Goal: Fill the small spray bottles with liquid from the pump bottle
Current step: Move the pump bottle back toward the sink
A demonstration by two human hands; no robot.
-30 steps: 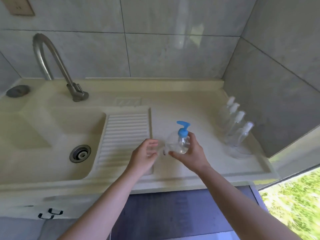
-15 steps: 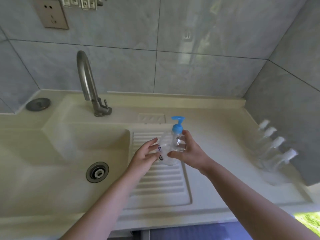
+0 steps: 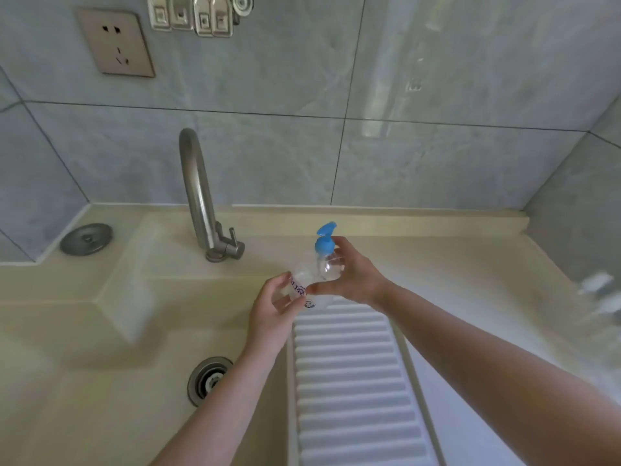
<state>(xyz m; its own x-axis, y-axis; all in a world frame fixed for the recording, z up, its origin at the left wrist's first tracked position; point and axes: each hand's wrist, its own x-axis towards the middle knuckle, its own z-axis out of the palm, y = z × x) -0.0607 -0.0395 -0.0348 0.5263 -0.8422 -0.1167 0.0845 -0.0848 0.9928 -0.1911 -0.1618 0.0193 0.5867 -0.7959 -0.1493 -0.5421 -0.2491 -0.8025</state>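
A clear pump bottle [image 3: 317,269] with a blue pump head is held in the air above the top of the ribbed washboard, tilted with its head up and to the right. My right hand [image 3: 353,275] grips its upper body below the pump. My left hand [image 3: 274,309] holds its lower end, fingers around the printed label. The small spray bottles [image 3: 601,292] with white caps show only as a blur at the right edge, on the counter by the wall.
A steel tap [image 3: 198,193] stands behind the cream sink basin [image 3: 100,348], whose drain [image 3: 208,380] lies left of the ribbed washboard [image 3: 356,381]. A round metal cap [image 3: 86,238] sits at the back left. A socket [image 3: 116,42] and hooks are on the tiled wall.
Both hands have carried the pump bottle left from the counter to above the washboard's top, nearer the tap. The view has swung left and up, pushing the spray bottles to the right edge.
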